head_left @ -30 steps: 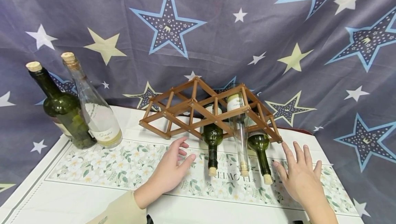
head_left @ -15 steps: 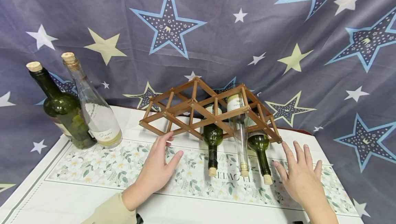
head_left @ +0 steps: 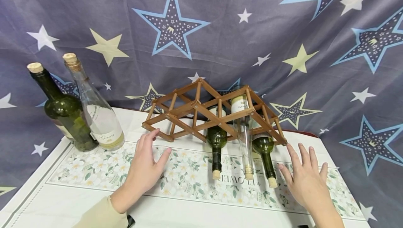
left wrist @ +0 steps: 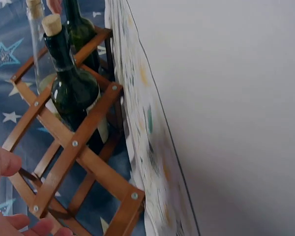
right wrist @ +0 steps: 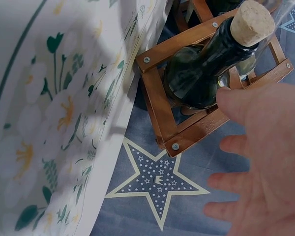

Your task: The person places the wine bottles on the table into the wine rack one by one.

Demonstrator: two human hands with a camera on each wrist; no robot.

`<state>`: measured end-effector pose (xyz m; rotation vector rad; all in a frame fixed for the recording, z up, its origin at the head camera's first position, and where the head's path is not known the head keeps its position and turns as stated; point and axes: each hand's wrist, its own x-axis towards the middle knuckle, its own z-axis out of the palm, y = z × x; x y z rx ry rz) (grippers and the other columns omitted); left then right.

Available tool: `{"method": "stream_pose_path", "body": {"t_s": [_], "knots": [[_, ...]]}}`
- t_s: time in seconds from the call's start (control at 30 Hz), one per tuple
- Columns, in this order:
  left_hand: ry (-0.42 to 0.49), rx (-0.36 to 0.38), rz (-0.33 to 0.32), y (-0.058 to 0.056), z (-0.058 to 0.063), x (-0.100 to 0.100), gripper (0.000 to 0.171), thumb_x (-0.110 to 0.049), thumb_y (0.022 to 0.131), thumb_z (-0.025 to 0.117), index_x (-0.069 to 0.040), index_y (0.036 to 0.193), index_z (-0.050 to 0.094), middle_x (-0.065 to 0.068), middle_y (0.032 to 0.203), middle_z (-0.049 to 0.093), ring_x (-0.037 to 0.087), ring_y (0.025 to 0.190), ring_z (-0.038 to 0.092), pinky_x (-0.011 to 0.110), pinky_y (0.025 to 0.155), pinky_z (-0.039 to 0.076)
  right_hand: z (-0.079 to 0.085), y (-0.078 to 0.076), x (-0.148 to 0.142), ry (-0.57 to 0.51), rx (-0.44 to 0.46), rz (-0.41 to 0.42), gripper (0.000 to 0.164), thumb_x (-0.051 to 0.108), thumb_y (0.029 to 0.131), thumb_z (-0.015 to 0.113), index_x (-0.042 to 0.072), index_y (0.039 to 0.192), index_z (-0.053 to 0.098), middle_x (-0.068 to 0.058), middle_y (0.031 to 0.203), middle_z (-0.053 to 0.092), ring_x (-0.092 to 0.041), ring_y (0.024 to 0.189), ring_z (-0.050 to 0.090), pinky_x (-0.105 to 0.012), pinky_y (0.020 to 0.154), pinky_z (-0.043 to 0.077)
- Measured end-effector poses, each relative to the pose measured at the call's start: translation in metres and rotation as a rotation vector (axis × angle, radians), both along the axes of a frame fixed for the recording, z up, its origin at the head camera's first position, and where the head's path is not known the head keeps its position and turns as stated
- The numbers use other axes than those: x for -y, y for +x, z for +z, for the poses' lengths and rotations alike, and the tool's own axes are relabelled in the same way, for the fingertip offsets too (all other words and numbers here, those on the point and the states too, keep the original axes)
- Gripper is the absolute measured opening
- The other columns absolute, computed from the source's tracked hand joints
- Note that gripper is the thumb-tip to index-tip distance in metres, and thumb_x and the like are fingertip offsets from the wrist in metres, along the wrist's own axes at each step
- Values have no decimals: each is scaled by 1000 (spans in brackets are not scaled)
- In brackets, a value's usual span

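Note:
A folding wooden wine rack [head_left: 195,106] stands toward the back of the table. Three corked bottles lie in its right half, necks toward me: a green bottle [head_left: 216,139], a clear bottle [head_left: 245,144] and another green bottle [head_left: 264,147]. My left hand [head_left: 143,166] hovers in front of the rack's left end, fingers loosely extended and holding nothing. By the rack's right end, my right hand [head_left: 310,186] has its fingers spread; its index fingertip is near the corner, and contact is unclear. In the right wrist view a corked green bottle [right wrist: 196,73] sits beside the thumb.
At the table's left stand a corked green bottle [head_left: 67,116] and a corked clear bottle [head_left: 102,119], both upright and close together. A floral runner [head_left: 126,165] lies along the white tabletop [head_left: 78,207]. Behind hangs a grey star-patterned cloth [head_left: 220,46].
My left hand has moved left along the front of the rack, from near the middle to its left end. The right hand, rack and bottles have stayed put.

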<state>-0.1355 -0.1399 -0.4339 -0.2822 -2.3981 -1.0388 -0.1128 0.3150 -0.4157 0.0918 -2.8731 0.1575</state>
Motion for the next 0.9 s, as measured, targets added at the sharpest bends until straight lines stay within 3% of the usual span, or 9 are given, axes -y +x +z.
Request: {"method": "stream_pose_path", "body": {"t_s": [0.13,0.33,0.63,0.9], "knots": [[-5,-37,35,0,2,8,67,-28,93,68,-2,148,40,15,140,45,29,130,40,48,105,35,0,0,0,0,0,1,71,49,102,49,20,160,21,-25,160,16,-44,148,-4,-77,101,-9],[-2,-174,98,-4,8,22,70,-22,88,73,1,146,42,20,138,44,34,128,38,50,103,34,2,1,1,3,7,1,71,48,102,48,20,161,20,-24,160,15,-44,148,-4,-77,101,-9],[35,-290,169,-12,19,42,73,-20,85,75,2,146,42,23,139,44,37,126,37,50,103,30,2,1,1,1,4,6,71,53,103,44,20,161,20,-24,160,15,-43,148,-6,-78,100,-9],[30,-455,237,-17,31,59,74,-19,81,75,2,143,42,25,141,38,44,126,32,51,105,24,3,1,2,1,2,10,71,53,103,44,19,161,21,-25,160,16,-43,148,-7,-78,101,-9]]}}
